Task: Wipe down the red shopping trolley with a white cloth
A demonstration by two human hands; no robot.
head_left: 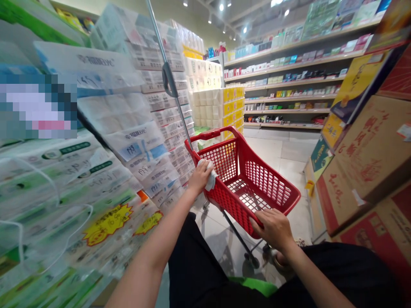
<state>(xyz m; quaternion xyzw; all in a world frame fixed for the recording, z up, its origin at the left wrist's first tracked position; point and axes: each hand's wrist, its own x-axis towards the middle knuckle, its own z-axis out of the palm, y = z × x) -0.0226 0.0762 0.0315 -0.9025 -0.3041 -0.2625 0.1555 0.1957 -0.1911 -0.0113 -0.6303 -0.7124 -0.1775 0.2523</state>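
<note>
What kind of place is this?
Most likely a supermarket: long shelves of packaged goods, tall stacks of tissue packs, and a red shopping basket, the left hand pressing a white cloth to its rim, the right hand gripping it.

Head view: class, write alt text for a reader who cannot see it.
A person's left hand presses a white cloth against the rim of a red wheeled shopping basket, while the right hand rests on its near edge. Stacked tissue packs stand left, cardboard boxes right.

Tissue packs [128, 141], cardboard boxes [369, 158], shelves [289, 87]
</note>
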